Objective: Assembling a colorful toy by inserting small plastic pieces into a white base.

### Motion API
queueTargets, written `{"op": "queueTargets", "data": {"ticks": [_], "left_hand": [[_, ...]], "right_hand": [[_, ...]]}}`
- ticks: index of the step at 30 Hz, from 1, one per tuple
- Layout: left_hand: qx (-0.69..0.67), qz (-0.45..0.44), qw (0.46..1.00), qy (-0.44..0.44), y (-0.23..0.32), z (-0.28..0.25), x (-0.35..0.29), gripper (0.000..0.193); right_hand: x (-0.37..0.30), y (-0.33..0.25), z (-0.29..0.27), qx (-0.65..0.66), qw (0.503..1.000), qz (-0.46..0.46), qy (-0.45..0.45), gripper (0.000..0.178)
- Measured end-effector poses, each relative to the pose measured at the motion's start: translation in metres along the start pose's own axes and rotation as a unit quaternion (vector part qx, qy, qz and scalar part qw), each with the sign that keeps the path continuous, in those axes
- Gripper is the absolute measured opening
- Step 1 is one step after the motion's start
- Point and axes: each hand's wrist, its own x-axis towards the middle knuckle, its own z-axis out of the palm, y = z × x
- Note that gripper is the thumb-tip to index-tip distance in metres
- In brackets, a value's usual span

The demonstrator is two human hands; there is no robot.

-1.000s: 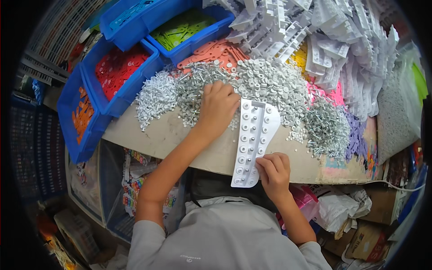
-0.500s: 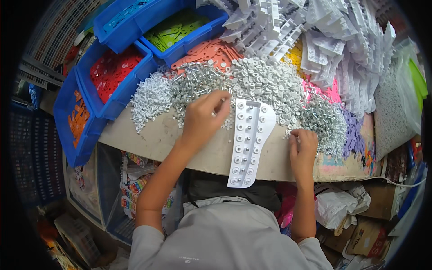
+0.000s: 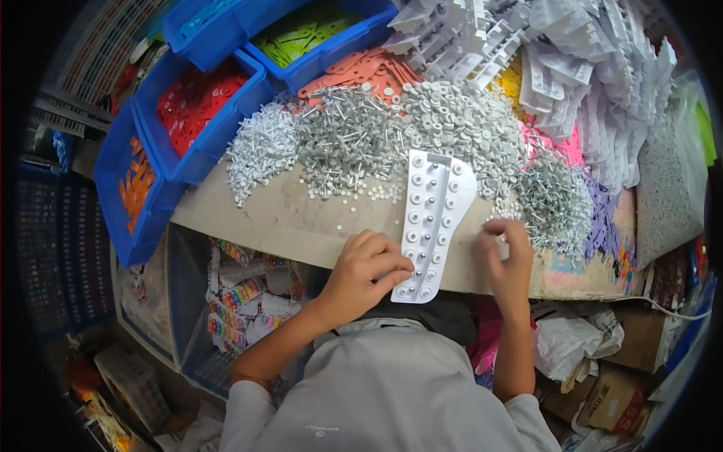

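A long white plastic holder (image 3: 461, 184), wider at its far right side, lies at the table's near edge. White ring-shaped pieces run in two rows along it, with metal pins in the channel between. My left hand (image 3: 369, 273) is at its lower left edge, thumb and forefinger brought together over the lower rings; whatever they pinch is too small to make out. To the right of the holder, apart from it, my right hand (image 3: 510, 256) hovers near small white discs (image 3: 506, 209). Its fingers are bent and smeared by motion, so its grip is unclear.
Heaps of white pegs (image 3: 260, 143), metal pins (image 3: 343, 135), white rings (image 3: 463, 124) and more pins (image 3: 556, 203) line the table (image 3: 290, 218). Blue bins (image 3: 173, 169) of coloured pieces stand left. White plastic parts (image 3: 614, 98) are piled right, beside a clear bag (image 3: 666, 181).
My left hand has come from the metal pin heap down to the holder's lower left edge. My right hand has stayed near the holder's right side, its fingers moving. The view has shifted slightly.
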Motion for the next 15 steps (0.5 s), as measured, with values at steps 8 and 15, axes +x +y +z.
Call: {"op": "queueTargets", "data": {"ticks": [8, 15], "left_hand": [[-0.01, 0.0, 1.0, 0.015, -0.002, 0.016, -0.008, 0.008], [0.1, 0.088, 0.99, 0.04, -0.007, 0.02, -0.013, 0.014]], "right_hand": [[-0.028, -0.033, 0.01, 0.141, 0.964, -0.024, -0.225, 0.009], [-0.041, -0.037, 0.022, 0.109, 0.978, -0.006, -0.176, 0.015]]}}
